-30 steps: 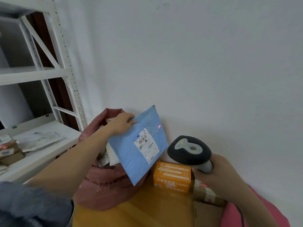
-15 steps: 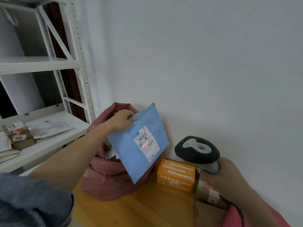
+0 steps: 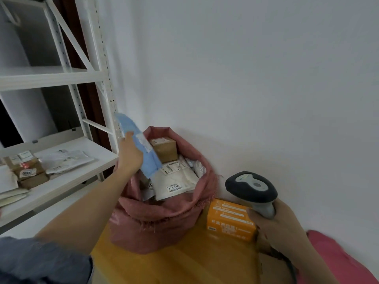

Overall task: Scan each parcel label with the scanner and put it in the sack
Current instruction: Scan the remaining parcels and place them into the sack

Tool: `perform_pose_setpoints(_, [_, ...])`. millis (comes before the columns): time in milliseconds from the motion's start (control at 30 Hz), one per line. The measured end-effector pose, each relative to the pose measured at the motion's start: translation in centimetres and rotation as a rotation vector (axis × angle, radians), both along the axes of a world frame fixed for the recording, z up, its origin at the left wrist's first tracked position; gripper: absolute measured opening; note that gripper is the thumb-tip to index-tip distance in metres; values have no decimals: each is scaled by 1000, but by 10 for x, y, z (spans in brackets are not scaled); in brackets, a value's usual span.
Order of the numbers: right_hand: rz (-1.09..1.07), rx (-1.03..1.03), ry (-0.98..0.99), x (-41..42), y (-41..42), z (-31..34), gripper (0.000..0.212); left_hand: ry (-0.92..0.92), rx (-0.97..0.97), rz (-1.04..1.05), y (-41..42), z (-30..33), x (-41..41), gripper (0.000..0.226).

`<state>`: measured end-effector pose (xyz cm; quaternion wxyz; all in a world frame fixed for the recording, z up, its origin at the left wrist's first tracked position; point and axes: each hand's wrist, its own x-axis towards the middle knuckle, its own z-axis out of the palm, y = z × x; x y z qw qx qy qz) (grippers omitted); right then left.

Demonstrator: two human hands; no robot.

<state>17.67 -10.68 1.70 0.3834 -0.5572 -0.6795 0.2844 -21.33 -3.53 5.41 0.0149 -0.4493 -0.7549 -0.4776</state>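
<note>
Left hand [image 3: 131, 155] grips the blue mailer [image 3: 137, 147] by its edge, thumb on the near face, holding it tilted and blurred over the open mouth of the pink sack [image 3: 164, 220], the mailer's lower end just inside the rim. Just beyond that hand, inside the sack, sit a brown carton [image 3: 164, 149] and several white parcels [image 3: 174, 181] with printed labels facing up. Right hand [image 3: 281, 228] is curled around the grey handle of the scanner [image 3: 251, 189], whose dark head points toward the sack; its cable trails down past the wrist. Touching the fingers of that hand, on the sack's side, an orange box [image 3: 227, 219] rests on the wooden surface [image 3: 174, 263]. Beyond the left forearm, white shelving [image 3: 61, 75] carries more parcels [image 3: 30, 171].
</note>
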Motion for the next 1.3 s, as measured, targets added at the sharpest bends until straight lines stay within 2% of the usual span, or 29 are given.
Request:
perform_pose_setpoints(67, [-19, -19, 0, -6, -1, -2, 24, -64, -300, -115, 7, -20, 2, 54])
perform_pose_setpoints(133, [-21, -52, 1, -9, -2, -4, 24, -375, -577, -248, 11, -40, 8, 44])
perform_pose_setpoints(200, [-23, -80, -10, -10, -3, -4, 21, -637, -639, -316, 14, -54, 15, 31])
perform_pose_setpoints(233, [-28, -88, -16, -10, -3, -4, 19, -665, -618, -335, 16, -59, 16, 29])
perform_pose_setpoints(367, [-58, -108, -30, -9, -7, -7, 15, -917, -658, -532, 25, -73, 23, 64])
perform_pose_setpoints(433, [-86, -128, -39, -8, -8, -11, 14, -854, -782, -589, 26, -77, 30, 61])
perform_pose_setpoints(500, [-140, -143, -45, -4, -8, -16, 15, -790, -780, -591, 31, -84, 40, 46])
perform_pose_setpoints(600, [-244, -126, -46, 7, -8, -26, 17, -688, -623, -578, 42, -90, 65, 29])
perform_pose_setpoints(733, [-364, -136, -29, 35, -2, -40, 20, -519, -390, -648, 49, -89, 119, 19])
perform_pose_setpoints(900, [-419, -182, 26, 74, 11, -61, 19, -224, -315, -837, 40, -102, 195, 15])
perform_pose_setpoints(1167, [-402, -313, 108, 144, 32, -103, 12, 190, -652, -964, 35, -177, 301, 23])
perform_pose_setpoints(1300, [-399, -406, 109, 183, 35, -131, 10, 305, -843, -1039, 29, -229, 353, 58])
